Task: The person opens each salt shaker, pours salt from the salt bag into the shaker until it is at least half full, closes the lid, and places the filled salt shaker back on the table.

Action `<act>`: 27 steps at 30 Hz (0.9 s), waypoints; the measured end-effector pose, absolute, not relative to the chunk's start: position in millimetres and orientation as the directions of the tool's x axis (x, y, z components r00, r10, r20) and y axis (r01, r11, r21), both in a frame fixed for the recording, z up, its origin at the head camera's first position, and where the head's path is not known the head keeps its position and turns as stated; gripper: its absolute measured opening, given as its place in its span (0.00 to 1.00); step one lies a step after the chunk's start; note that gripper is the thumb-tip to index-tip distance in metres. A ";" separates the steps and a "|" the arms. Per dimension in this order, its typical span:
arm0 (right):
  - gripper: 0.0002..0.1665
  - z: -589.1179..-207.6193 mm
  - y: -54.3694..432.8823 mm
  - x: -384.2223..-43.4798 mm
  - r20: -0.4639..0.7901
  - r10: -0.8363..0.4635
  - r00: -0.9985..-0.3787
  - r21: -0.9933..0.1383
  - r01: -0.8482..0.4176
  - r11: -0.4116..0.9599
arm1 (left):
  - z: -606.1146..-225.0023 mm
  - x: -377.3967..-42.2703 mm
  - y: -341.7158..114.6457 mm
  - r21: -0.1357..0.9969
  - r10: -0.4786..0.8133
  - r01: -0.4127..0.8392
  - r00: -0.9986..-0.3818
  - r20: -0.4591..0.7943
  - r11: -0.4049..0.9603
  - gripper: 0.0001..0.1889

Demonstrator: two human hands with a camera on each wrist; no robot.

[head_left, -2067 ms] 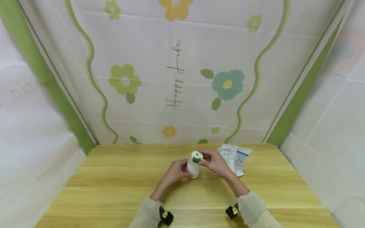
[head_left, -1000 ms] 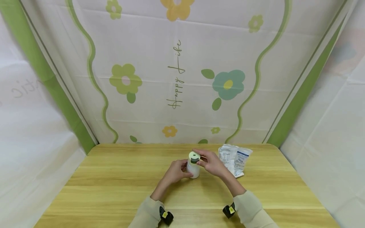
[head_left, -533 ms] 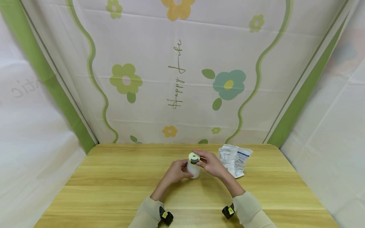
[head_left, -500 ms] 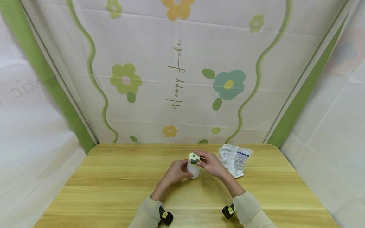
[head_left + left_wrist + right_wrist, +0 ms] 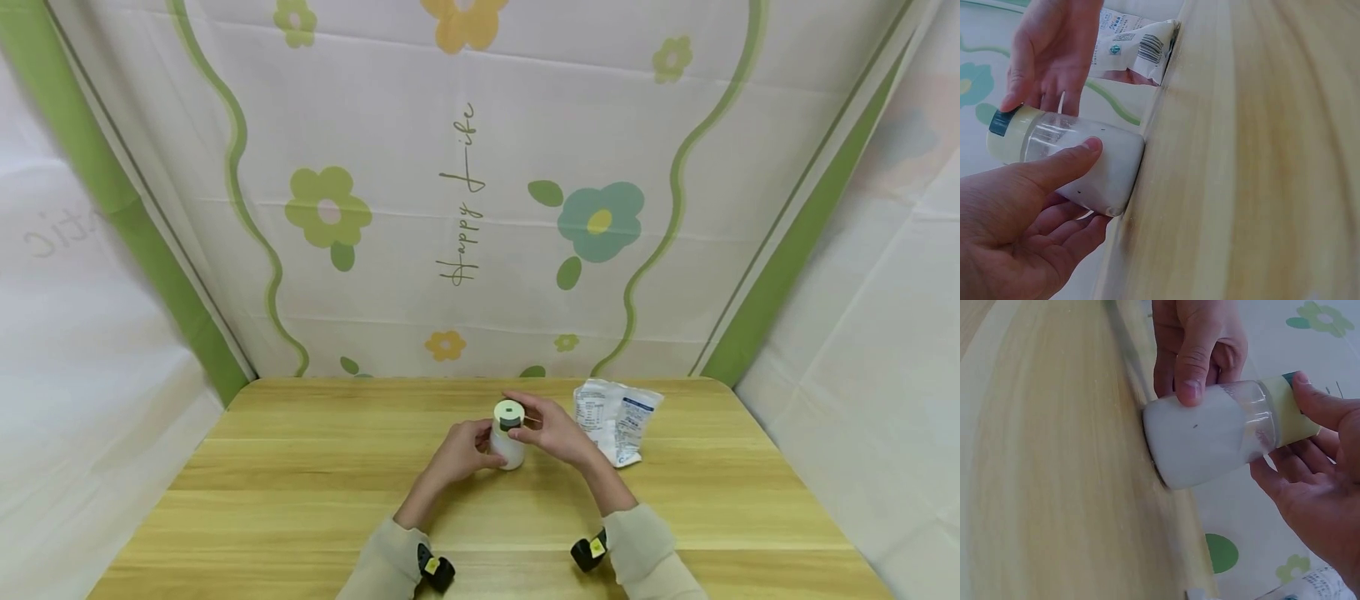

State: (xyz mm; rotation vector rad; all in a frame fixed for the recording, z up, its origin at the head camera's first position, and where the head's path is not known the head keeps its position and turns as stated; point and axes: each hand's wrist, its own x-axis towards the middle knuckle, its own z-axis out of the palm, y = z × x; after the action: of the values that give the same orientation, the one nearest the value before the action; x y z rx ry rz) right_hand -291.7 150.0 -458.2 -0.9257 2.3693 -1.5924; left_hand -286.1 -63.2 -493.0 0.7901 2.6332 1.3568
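A clear seasoning jar (image 5: pixel 507 450) filled mostly with white powder stands upright on the table. Its pale yellow-green lid (image 5: pixel 509 410) has a dark green tab at the front and a small mark on top. My left hand (image 5: pixel 462 451) grips the body, thumb across the near side and fingers behind, as the left wrist view shows. With my right hand (image 5: pixel 553 429) I hold the lid, the thumb on the dark green tab (image 5: pixel 1289 377) and the fingers curled round the far side.
Behind my right hand lies a crumpled white printed packet (image 5: pixel 618 421), with a barcode visible in the left wrist view. The wooden table (image 5: pixel 300 483) ends at a flower-printed cloth wall (image 5: pixel 390 283), with more cloth on both sides.
The lid has shifted a little left from its earlier tilt and now sits straight over the jar. My right hand has moved left with it, its thumb now further across the tab; my left hand stays put.
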 end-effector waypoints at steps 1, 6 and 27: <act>0.38 -459.2 149.6 -292.4 0.215 -0.556 -0.803 -0.887 -0.399 0.234 | -492.8 -286.2 -63.1 0.780 0.475 0.406 -0.865 0.161 0.475 0.26; 0.32 -466.5 146.2 -294.7 0.233 -0.513 -0.826 -0.908 -0.373 0.188 | -494.0 -287.6 -63.6 0.786 0.476 0.408 -0.863 0.167 0.464 0.26; 0.35 -473.5 144.9 -294.4 0.255 -0.551 -0.794 -0.888 -0.417 0.191 | -497.2 -288.2 -63.8 0.774 0.470 0.413 -0.866 0.171 0.479 0.24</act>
State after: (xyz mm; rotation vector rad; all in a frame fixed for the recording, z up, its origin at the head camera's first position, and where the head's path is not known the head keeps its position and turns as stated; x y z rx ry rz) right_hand -294.4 144.9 -473.5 -0.9524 2.3277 -1.6723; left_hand -288.2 -63.8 -497.2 0.7904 2.6461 1.3577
